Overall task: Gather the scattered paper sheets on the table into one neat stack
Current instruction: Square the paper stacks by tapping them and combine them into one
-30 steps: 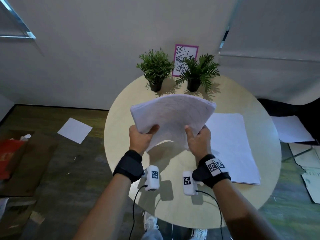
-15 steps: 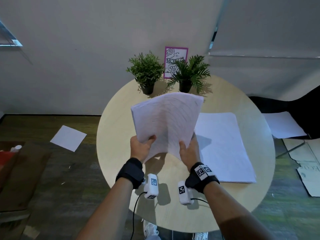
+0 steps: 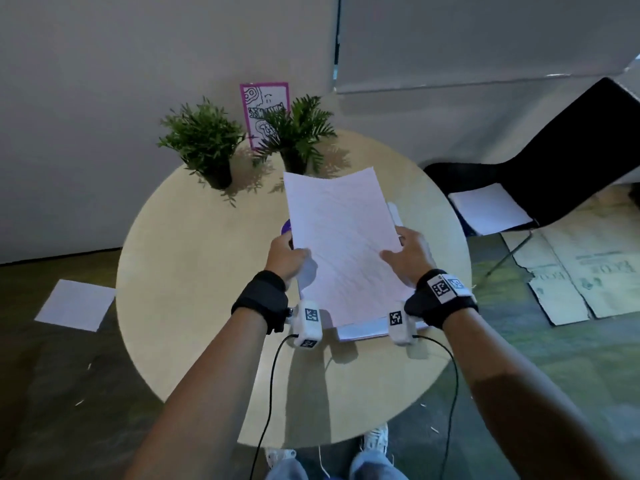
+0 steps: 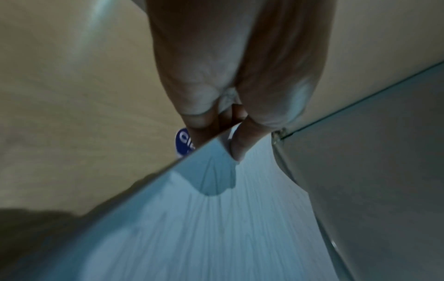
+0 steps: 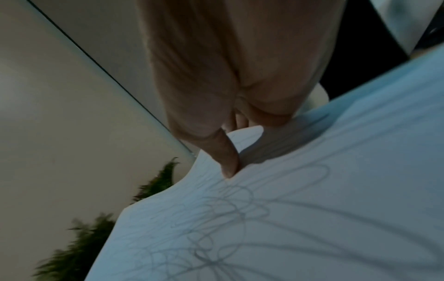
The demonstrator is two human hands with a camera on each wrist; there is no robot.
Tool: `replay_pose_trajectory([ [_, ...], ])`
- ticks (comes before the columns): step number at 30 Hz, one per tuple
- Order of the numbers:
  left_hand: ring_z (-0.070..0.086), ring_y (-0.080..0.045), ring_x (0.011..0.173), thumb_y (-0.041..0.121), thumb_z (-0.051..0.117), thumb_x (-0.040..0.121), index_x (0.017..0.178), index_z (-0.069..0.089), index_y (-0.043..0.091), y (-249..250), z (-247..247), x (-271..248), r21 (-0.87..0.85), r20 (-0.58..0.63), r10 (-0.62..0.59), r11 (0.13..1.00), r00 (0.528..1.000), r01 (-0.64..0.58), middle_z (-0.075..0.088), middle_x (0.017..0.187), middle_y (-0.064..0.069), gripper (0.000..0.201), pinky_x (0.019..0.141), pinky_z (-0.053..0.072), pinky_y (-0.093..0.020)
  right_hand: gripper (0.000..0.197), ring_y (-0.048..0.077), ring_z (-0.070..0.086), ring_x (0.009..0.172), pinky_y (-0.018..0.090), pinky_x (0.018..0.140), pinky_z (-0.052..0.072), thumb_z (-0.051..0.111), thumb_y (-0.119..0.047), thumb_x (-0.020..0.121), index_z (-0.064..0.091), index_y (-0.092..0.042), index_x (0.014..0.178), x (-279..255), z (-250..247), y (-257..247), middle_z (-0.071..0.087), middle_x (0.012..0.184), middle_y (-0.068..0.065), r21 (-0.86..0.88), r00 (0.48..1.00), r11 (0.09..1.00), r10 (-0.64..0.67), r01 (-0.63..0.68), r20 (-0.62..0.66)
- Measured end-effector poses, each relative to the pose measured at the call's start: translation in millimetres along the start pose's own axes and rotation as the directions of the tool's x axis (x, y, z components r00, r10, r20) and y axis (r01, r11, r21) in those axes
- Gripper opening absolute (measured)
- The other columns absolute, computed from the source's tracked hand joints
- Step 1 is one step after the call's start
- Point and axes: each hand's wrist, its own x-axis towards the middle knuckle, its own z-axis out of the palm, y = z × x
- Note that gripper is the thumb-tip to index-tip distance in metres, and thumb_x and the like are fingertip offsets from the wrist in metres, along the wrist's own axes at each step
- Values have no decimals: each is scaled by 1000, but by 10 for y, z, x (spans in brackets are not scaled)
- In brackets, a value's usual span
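I hold a bundle of white paper sheets (image 3: 341, 237) over the round wooden table (image 3: 194, 271), above a stack of sheets (image 3: 363, 330) lying on it. My left hand (image 3: 289, 254) grips the bundle's left edge, thumb on top. My right hand (image 3: 408, 252) grips its right edge, thumb on the top sheet. In the left wrist view the thumb (image 4: 242, 144) pinches the paper (image 4: 216, 218) at its edge. In the right wrist view the thumb (image 5: 227, 159) presses on a sheet (image 5: 288, 218) marked with pencil scribbles. The stack underneath is mostly hidden.
Two potted plants (image 3: 207, 143) (image 3: 298, 133) and a pink-framed card (image 3: 265, 112) stand at the table's far edge. A black chair (image 3: 554, 161) on the right carries more paper (image 3: 491, 207). One sheet (image 3: 74, 304) lies on the floor at left, cardboard (image 3: 581, 271) at right. A blue sticker (image 4: 183, 142) is on the table.
Both hands carried the bundle to the right, over the stack on the table, and flattened it from its bent, upright hold. The camera view shifted right.
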Motion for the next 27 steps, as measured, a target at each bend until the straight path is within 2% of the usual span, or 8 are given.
replay_pose_trajectory([
  [1, 61, -24, 96, -7, 59, 87, 108, 68, 4, -62, 124, 63, 15, -1, -6, 1000, 1000, 6, 69, 110, -8, 26, 76, 48, -26, 76, 18, 57, 122, 42, 101, 51, 75, -39, 71, 51, -17, 140, 110, -77, 202, 58, 135, 0, -15, 1000, 1000, 15, -15, 13],
  [3, 63, -23, 89, -9, 64, 81, 93, 72, 7, -191, 323, 164, 56, -25, -28, 998, 999, 29, 72, 100, -8, 22, 71, 49, -26, 86, 22, 59, 123, 42, 99, 52, 71, -52, 62, 52, -19, 139, 132, -207, 368, 60, 135, 2, -53, 999, 998, 41, -40, 18],
  [6, 69, -23, 92, -3, 74, 74, 84, 75, 20, -401, 529, 285, 110, -55, -86, 990, 995, 92, 75, 96, -3, 25, 84, 57, -37, 73, 28, 48, 134, 40, 106, 45, 75, -27, 83, 43, -10, 146, 57, -359, 486, 51, 144, 11, -102, 997, 992, 79, -77, 10],
  [8, 71, -23, 93, 1, 78, 71, 77, 74, 25, -526, 600, 364, 148, -82, -109, 982, 991, 121, 76, 94, -1, 24, 89, 57, -44, 72, 29, 45, 136, 39, 108, 42, 74, -17, 87, 39, -7, 148, 95, -400, 622, 47, 147, 15, -107, 995, 989, 101, -99, 14],
  [14, 70, -24, 94, 5, 78, 73, 88, 72, 25, -741, 662, 549, 219, -139, -131, 963, 982, 160, 74, 100, -3, 25, 90, 57, -45, 72, 28, 52, 129, 37, 101, 47, 77, -14, 83, 42, -12, 146, 223, -315, 813, 51, 142, 16, -110, 992, 987, 122, -118, 28],
  [20, 69, -24, 88, 7, 79, 74, 101, 74, 16, -803, 623, 674, 237, -169, -144, 954, 975, 182, 75, 96, -6, 29, 87, 58, -46, 70, 29, 54, 122, 32, 92, 47, 76, -16, 83, 41, -15, 145, 373, -221, 778, 49, 141, 16, -151, 989, 980, 137, -128, 51],
  [24, 71, -24, 91, 10, 80, 71, 95, 73, 23, -863, 618, 732, 239, -176, -173, 947, 969, 213, 75, 96, -3, 27, 87, 59, -46, 72, 30, 56, 119, 28, 87, 45, 74, -17, 85, 38, -14, 147, 413, -186, 793, 50, 140, 14, -217, 988, 968, 145, -129, 61],
  [27, 70, -27, 92, 10, 79, 71, 83, 73, 27, -860, 633, 714, 249, -168, -168, 946, 971, 206, 75, 94, -3, 21, 86, 59, -46, 74, 31, 61, 113, 39, 93, 52, 72, -23, 84, 36, -17, 149, 404, -187, 797, 57, 135, 12, -303, 987, 945, 149, -124, 63],
])
